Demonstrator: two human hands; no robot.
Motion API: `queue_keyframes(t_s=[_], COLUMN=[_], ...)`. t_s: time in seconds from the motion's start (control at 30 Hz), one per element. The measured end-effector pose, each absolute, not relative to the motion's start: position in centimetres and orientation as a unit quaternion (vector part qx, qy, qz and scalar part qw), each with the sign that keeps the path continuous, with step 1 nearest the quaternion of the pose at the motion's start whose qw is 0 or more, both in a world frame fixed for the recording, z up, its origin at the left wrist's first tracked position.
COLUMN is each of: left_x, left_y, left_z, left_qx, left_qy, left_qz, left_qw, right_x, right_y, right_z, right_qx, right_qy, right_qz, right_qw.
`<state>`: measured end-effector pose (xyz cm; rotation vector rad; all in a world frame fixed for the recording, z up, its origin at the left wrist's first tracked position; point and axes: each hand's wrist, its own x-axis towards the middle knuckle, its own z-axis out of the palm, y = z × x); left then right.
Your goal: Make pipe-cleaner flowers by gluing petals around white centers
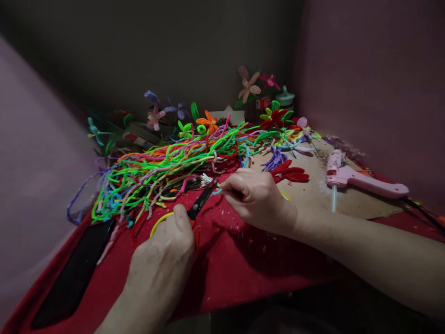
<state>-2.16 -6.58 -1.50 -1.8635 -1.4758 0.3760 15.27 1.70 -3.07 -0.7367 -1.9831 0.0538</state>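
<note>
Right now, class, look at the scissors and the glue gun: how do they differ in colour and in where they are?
The scissors have black blades with yellow and orange on the handles, while the glue gun is mostly pink. The scissors are held up in the left hand; the glue gun is unheld, resting on the board. The scissors show no cord, but a dark cord runs from the glue gun's handle.

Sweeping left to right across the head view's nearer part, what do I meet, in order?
Black flat slab, likely a phone, left hand, scissor blades, right hand, pink glue gun. The pipe-cleaner pile overlaps several of these, so I leave it out.
</note>
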Motion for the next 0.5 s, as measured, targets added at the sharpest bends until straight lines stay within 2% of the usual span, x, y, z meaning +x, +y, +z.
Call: queue_keyframes(t_s=[0.2,0.4,0.5], left_x=[-2.44,-2.78,-2.49], left_y=[-6.35,-5.86,-5.80], left_z=[-1.62,-2.07,-2.03], left_qx=[-0.727,-0.737,-0.733], left_qy=[-0.584,-0.619,-0.621], left_qz=[0.154,0.143,0.138], left_qw=[0.328,0.229,0.241], right_x=[15.32,15.18,15.19], right_y=[1.70,1.81,1.83], right_z=[-2.92,-2.83,-2.88], right_qx=[-0.319,-0.348,-0.344], right_qy=[-0.824,-0.798,-0.801], right_qz=[0.025,0.100,0.077], right_qw=[0.468,0.481,0.484])
